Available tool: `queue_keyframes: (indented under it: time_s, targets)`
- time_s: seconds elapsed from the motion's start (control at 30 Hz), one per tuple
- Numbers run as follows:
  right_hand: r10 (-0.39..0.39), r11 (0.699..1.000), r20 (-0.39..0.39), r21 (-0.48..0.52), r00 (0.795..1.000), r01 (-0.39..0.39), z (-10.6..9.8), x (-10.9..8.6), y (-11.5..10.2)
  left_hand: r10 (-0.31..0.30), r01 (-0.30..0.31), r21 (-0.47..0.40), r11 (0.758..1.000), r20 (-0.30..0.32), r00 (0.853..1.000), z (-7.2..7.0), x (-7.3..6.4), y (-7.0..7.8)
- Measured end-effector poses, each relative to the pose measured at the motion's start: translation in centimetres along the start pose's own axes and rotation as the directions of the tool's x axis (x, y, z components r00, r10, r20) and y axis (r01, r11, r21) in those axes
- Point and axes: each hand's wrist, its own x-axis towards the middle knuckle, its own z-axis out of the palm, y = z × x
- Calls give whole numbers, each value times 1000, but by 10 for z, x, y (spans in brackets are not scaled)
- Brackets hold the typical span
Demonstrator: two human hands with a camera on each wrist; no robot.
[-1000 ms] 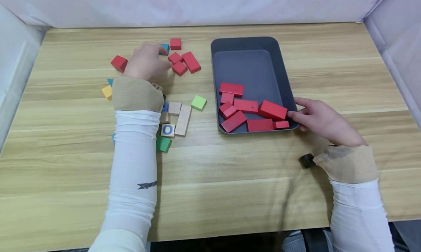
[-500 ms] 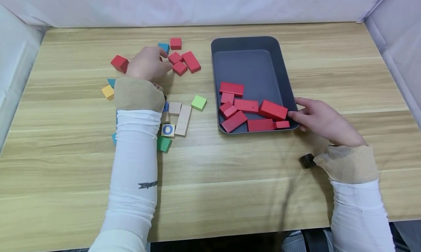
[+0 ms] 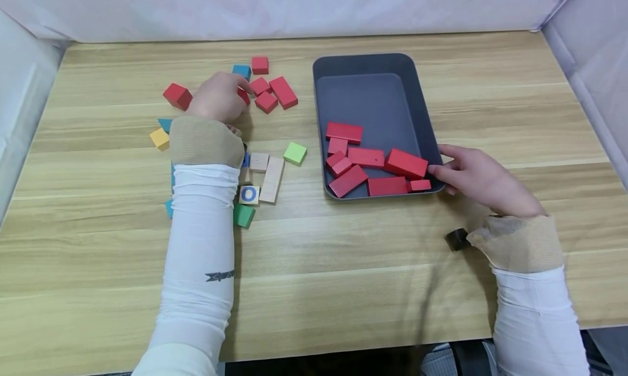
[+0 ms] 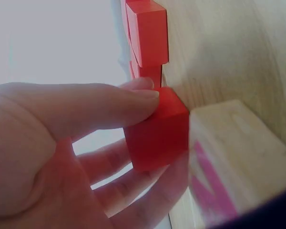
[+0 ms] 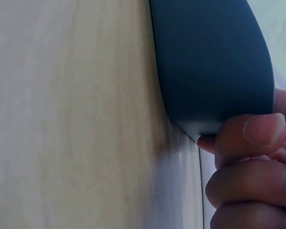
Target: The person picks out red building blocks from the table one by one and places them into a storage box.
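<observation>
My left hand [image 3: 219,98] is at the back left of the table, pinching a red block [image 4: 157,138] between thumb and fingers. Only a small part of that block shows in the head view. Close to its fingertips lie several other red blocks [image 3: 283,92] and a blue block [image 3: 241,71]. On the right, my right hand [image 3: 478,177] holds the near right corner of a dark grey tray [image 3: 426,114]; its fingers are curled at the tray's outer wall in the right wrist view. Several red blocks [image 3: 348,181] lie in the tray's near half.
Left of my left hand lies a red block [image 3: 177,96], with a yellow block [image 3: 159,139] nearer. Plain wooden blocks [image 3: 272,180], a lime green block [image 3: 295,153] and a green block [image 3: 243,215] lie beside my left forearm, which hides others. White sheeting [image 3: 314,11] borders the table.
My left hand's fingers have drawn in around a red block, which now shows between them. The blue block behind is more exposed. My right hand and the tray stay in place.
</observation>
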Motion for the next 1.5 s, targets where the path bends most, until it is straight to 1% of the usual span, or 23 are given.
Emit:
queue_keyframes:
  time_s: [0.27,0.43,0.73,0.87,1.0,1.13,1.23,1.37,1.5]
  targets:
    - [-16,1000,-16,2,1000,16,0,-1,-2,28,-28,6,1000,-15,1000,1,3,-1]
    - [-18,1000,-19,2,1000,18,1,-1,-3,21,-21,-6,1000,-19,1000,1,2,0]
    - [-20,1000,-20,2,1000,20,0,-1,-2,39,-39,-30,999,-24,999,1,-1,5]
    - [-14,1000,-18,0,1000,14,1,-1,-2,59,-61,-46,997,-48,997,0,-2,8]
    - [-18,1000,-17,0,1000,18,1,-1,-2,99,-104,-59,993,-78,992,-1,-5,13]
    - [-19,1000,-20,1,1000,19,1,0,-2,148,-150,-34,988,-75,986,-3,-8,20]
    - [-19,1000,-19,-1,1000,19,0,0,-2,163,-163,-4,987,-60,985,-3,-10,27]
    - [-18,1000,-16,0,1000,18,1,0,-2,162,-161,30,987,-53,985,-1,-12,37]
    - [-18,1000,-17,3,1000,18,1,1,-2,183,-181,53,982,-49,982,1,-14,47]
